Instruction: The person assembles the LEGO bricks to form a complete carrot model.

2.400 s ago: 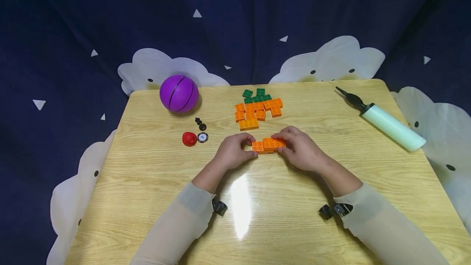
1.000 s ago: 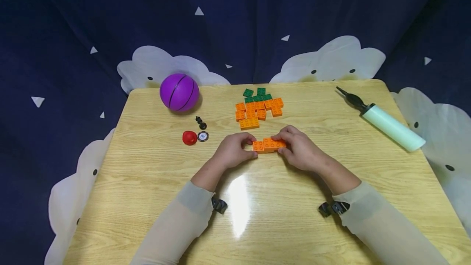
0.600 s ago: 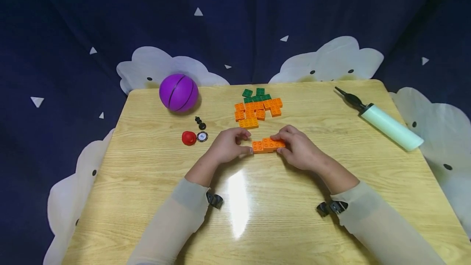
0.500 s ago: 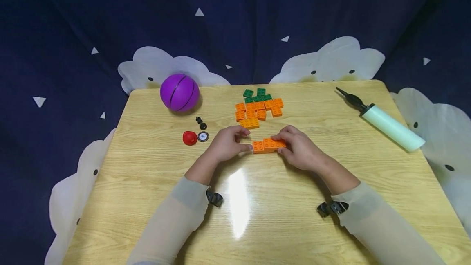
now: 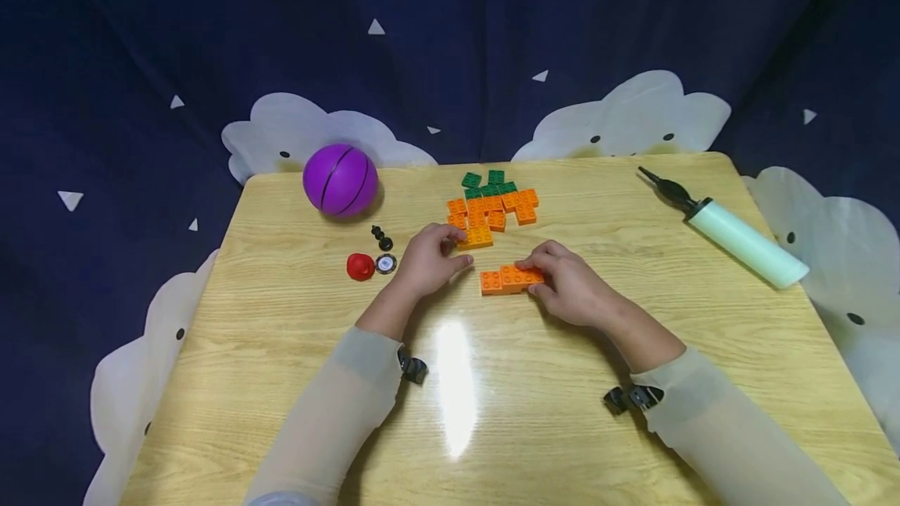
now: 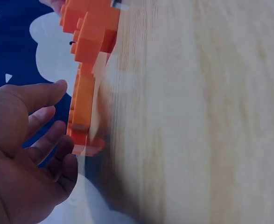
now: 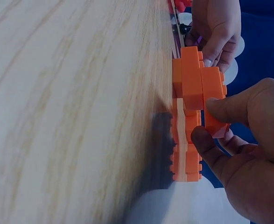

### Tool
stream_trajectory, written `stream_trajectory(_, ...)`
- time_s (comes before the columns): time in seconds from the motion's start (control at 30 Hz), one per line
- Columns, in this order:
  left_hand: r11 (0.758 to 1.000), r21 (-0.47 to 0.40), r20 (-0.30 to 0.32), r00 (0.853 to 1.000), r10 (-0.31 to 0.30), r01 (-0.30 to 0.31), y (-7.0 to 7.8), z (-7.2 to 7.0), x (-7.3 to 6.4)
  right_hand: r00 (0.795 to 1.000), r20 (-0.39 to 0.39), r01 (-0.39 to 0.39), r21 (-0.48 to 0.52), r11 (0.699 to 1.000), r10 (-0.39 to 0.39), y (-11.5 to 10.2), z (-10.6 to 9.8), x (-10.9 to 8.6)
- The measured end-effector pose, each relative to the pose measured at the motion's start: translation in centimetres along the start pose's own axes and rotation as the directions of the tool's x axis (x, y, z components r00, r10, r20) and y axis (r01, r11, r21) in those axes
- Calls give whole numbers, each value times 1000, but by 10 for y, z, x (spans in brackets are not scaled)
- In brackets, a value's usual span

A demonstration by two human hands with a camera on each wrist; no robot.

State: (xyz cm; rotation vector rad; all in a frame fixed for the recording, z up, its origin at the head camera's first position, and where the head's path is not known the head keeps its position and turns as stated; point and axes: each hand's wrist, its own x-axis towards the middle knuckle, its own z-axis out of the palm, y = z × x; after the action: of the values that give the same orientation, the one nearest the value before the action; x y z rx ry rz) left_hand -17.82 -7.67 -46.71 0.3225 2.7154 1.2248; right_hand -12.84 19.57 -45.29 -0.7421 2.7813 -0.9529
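Observation:
My right hand pinches the right end of a small build of joined orange toy building bricks. In the right wrist view, thumb and fingers grip its top brick, which overhangs the bricks below. My left hand is beside a long orange brick at the near edge of the loose bricks. Its fingers are loosely bent, with thumb and index finger apart. In the left wrist view, nothing lies between the left hand's fingers; whether a fingertip touches the long brick, I cannot tell.
Loose orange bricks and green bricks lie behind the hands. To the left are a purple ball, a black chess-piece-like figure, a red cap-shaped item and a poker chip. A hand pump lies right.
My left hand has let go of the left end of the orange build and moved away from me to the long orange brick. The right hand stays in place, holding the build.

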Motion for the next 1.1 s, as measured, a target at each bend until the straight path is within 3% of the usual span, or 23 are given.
stream_trajectory(0.2, 1000, 13, -35, 999, -14, 15, 0, 1, 9, 1000, 3, 13, -8, 1000, -13, 1, 0, 1)
stream_trajectory(0.67, 990, 97, -36, 994, -100, 103, -4, 11, 17, 1000, -3, 16, -14, 1000, -16, 0, 0, 1)
stream_trajectory(1.1, 988, 132, -32, 996, -79, 83, -6, 11, 14, 1000, 20, -16, -14, 1000, 16, -1, -1, 1)
